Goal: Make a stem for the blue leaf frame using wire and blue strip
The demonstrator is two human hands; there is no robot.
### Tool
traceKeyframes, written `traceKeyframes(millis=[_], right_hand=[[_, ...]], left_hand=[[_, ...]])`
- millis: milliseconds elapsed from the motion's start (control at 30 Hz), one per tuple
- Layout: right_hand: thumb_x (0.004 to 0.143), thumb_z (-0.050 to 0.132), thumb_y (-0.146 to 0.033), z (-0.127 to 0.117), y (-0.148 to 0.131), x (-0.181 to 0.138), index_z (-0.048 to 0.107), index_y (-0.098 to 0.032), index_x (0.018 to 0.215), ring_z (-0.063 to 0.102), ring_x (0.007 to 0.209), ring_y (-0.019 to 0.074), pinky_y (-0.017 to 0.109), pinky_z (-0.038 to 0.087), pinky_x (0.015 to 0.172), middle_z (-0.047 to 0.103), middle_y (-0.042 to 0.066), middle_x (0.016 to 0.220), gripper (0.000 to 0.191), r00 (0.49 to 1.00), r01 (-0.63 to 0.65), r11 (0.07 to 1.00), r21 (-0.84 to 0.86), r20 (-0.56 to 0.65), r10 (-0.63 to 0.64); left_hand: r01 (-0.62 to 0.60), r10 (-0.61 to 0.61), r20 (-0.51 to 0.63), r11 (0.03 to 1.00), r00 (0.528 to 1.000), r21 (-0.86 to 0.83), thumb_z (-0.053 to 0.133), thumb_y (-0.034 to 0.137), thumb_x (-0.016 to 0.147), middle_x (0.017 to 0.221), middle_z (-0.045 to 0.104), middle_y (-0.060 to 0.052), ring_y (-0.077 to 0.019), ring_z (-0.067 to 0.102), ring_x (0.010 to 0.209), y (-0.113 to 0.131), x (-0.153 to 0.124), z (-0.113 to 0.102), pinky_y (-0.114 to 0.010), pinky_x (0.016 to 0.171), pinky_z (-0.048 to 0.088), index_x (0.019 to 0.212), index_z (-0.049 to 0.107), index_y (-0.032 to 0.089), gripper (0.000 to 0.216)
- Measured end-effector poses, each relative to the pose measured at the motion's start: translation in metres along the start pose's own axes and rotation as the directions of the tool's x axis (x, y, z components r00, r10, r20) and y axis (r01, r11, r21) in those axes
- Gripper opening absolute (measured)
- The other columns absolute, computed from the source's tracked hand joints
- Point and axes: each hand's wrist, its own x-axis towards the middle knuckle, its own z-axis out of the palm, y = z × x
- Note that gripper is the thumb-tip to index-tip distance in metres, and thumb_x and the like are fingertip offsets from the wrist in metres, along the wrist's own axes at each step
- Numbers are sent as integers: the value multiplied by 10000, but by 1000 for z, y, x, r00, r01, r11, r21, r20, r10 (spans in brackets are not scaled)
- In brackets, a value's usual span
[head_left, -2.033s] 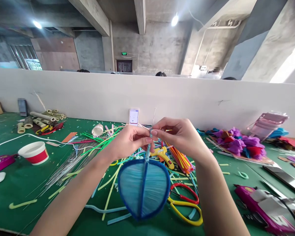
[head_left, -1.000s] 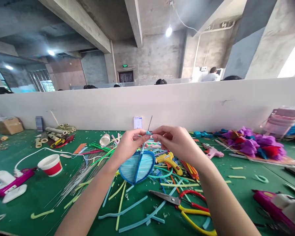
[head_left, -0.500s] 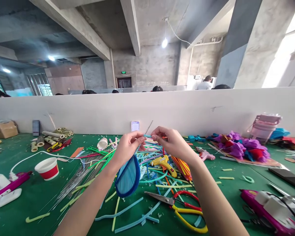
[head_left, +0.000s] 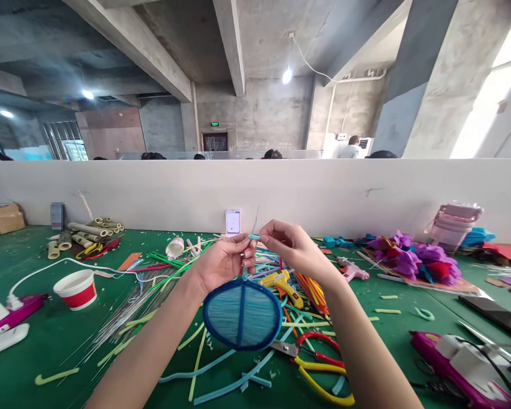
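Note:
A round blue leaf-shaped piece [head_left: 242, 313], edged and ribbed in dark blue, hangs in the air above the green table [head_left: 46, 341]. Its thin wire stem runs up between my hands. My left hand [head_left: 225, 262] is closed around the stem just above the blue piece. My right hand [head_left: 290, 245] pinches a light-blue wrapping strip at the top of the stem, fingertips nearly touching the left hand's. The wire tip [head_left: 254, 218] sticks up past both hands.
Coloured strips and thin wires [head_left: 123, 309] litter the table under my hands. A yellow glue gun [head_left: 283, 281] and red-and-yellow scissors [head_left: 319, 363] lie close by. A red-and-white cup [head_left: 75, 289] stands left; pink glue guns [head_left: 460, 363] and purple flowers [head_left: 413, 261] sit right. A white partition [head_left: 153, 187] backs the table.
The blue piece has turned from edge-on to face-on and swung a little to the right. Both hands stay pinched on the stem, now slightly lower.

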Motion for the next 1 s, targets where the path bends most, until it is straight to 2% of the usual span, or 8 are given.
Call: traceKeyframes(millis=[133, 300, 433, 600, 733, 800, 900, 1000], right_hand=[[874, 687, -425, 4, 1, 2, 713, -182, 1009, 475, 587, 119, 266, 346, 543, 614, -11, 693, 279, 999, -14, 998, 63, -43, 17], [848, 707, -460, 10, 3, 7, 753, -168, 799, 622, 748, 189, 317, 455, 692, 713, 59, 790, 300, 991, 9, 992, 129, -130, 8], [833, 722, -458, 13, 2, 6, 726, -169, 799, 567, 624, 152, 283, 417, 592, 671, 16, 683, 291, 983, -21, 996, 88, -180, 37], [820, 739, -415, 18, 0, 6, 724, -166, 798, 495, 544, 119, 260, 339, 502, 653, 2, 653, 251, 952, -70, 997, -22, -300, 60], [861, 706, -347, 20, -3, 4, 743, -192, 797, 579, 644, 145, 278, 415, 582, 717, 32, 776, 172, 936, 21, 995, -96, -348, -53], [858, 716, -326, 21, -6, 3, 757, -201, 793, 609, 690, 159, 290, 437, 620, 727, 37, 796, 147, 928, 73, 991, -109, -356, -107], [856, 725, -323, 21, -9, 2, 778, -212, 825, 650, 751, 184, 304, 461, 656, 742, 43, 818, 127, 928, 108, 992, -61, -352, -122], [857, 729, -342, 19, -10, 2, 778, -221, 832, 662, 777, 196, 317, 471, 679, 750, 40, 831, 133, 937, 109, 994, -1, -333, -103]], left_hand=[[-59, 59, -8, 998, 998, 22, 716, 198, 832, 654, 513, 8, -108, 516, 578, -2, 1, 0, -259, 601, 495, 817, 693, 117, 85], [-132, 134, -19, 986, 991, 102, 751, 240, 825, 696, 569, -5, -88, 528, 582, -3, 1, 0, -223, 583, 476, 843, 710, 103, 144], [-181, 193, -10, 937, 981, 298, 729, 322, 860, 776, 612, -10, -94, 589, 596, -4, -3, 5, -234, 611, 501, 922, 692, 129, 206], [-285, 569, -58, 493, 820, 822, 699, 316, 881, 847, 660, -3, -148, 704, 664, -15, -5, 10, -233, 606, 511, 937, 600, 195, 166], [-242, 784, 194, -57, 590, 969, 535, 220, 972, 838, 691, -46, -188, 713, 758, -23, -2, 4, -270, 664, 504, 942, 637, 193, 110], [-203, 802, 295, -220, 519, 954, 489, 175, 981, 866, 709, -69, -209, 714, 820, -23, -3, 2, -294, 710, 504, 993, 659, 188, 171], [-240, 786, 246, -128, 567, 962, 505, 195, 979, 867, 729, -68, -212, 724, 814, -17, -8, 6, -290, 712, 515, 995, 672, 187, 168], [-334, 667, 62, 288, 743, 898, 581, 290, 957, 826, 740, -40, -197, 738, 743, -7, -14, 13, -279, 709, 555, 982, 680, 191, 141]])
